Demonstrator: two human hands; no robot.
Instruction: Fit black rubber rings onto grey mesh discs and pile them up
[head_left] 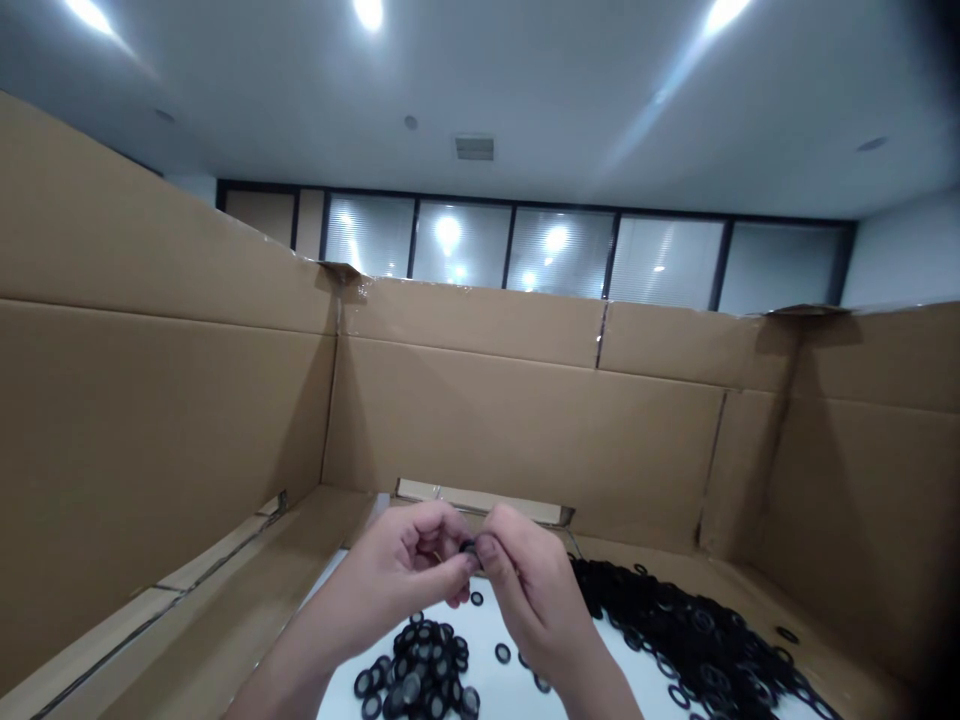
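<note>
My left hand and my right hand meet in front of me, with their fingertips closed on a small black rubber ring. The fingers hide most of the ring. Below my hands, a small heap of black rings lies on a white surface. A much larger heap of the same rings spreads to the right of my right forearm. Several loose rings lie between the heaps.
Tall brown cardboard walls surround the work area on the left, back and right, with cardboard flaps lying along its floor. A narrow cardboard strip stands just behind my hands. Frosted office windows and a lit ceiling show above the walls.
</note>
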